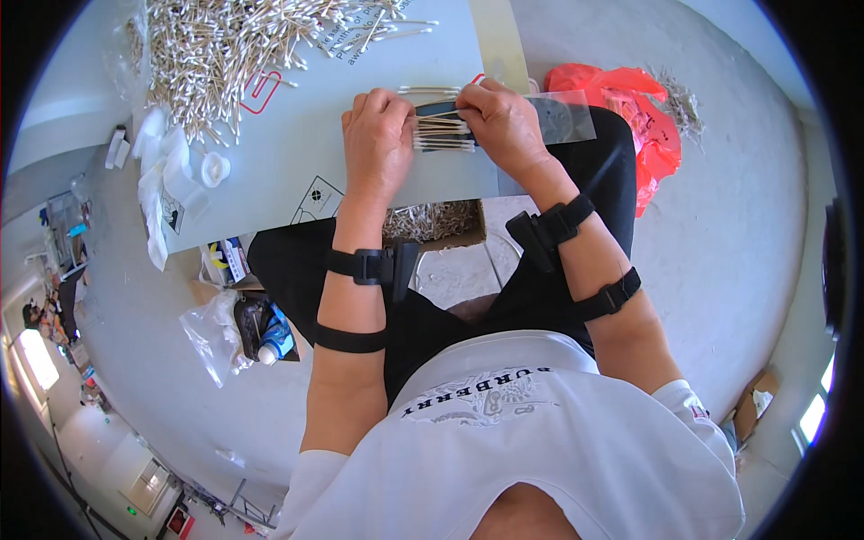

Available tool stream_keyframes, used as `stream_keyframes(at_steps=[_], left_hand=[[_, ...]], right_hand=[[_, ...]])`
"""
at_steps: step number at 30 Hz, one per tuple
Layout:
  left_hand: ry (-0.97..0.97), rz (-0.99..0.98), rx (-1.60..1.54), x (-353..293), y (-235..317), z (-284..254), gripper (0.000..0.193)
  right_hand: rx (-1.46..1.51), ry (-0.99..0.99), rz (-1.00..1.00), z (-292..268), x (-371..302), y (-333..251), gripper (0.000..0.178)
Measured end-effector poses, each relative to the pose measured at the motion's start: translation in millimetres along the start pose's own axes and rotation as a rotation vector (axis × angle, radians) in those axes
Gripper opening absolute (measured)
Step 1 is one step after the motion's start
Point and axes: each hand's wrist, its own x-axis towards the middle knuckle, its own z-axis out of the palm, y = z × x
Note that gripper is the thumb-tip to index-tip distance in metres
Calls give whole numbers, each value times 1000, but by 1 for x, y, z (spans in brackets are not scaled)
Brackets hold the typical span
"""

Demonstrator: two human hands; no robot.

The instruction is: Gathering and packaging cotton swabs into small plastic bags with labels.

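Between my hands a small row of double-ended cotton swabs (443, 133) lies side by side, with one or two swabs set apart above it. My left hand (376, 139) has its fingers curled, thumb and forefinger pinched at the row's left ends. At the right ends my right hand (506, 130) is closed in a pinch too. The fingers hide those swab tips. A clear plastic bag (565, 117) reaches out to the right from under my right hand, past the table edge. A dark strip shows among the swabs; I cannot tell what it is.
A large heap of loose cotton swabs (225, 63) covers the far left of the table (288, 153). Nearer stand a small white round container (214, 169) and white plastic film (162, 180). Below is a box of swabs (441, 223); a red plastic bag (652, 135) sits at right.
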Motion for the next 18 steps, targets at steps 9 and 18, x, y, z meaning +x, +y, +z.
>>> stream_keyframes(at_steps=[9, 18], left_hand=[[12, -23, -24, 11, -1, 5, 8], [-256, 59, 172, -19, 21, -2, 69]], right_hand=[[116, 24, 56, 0, 2, 2, 5], [164, -67, 42, -11, -12, -2, 9]])
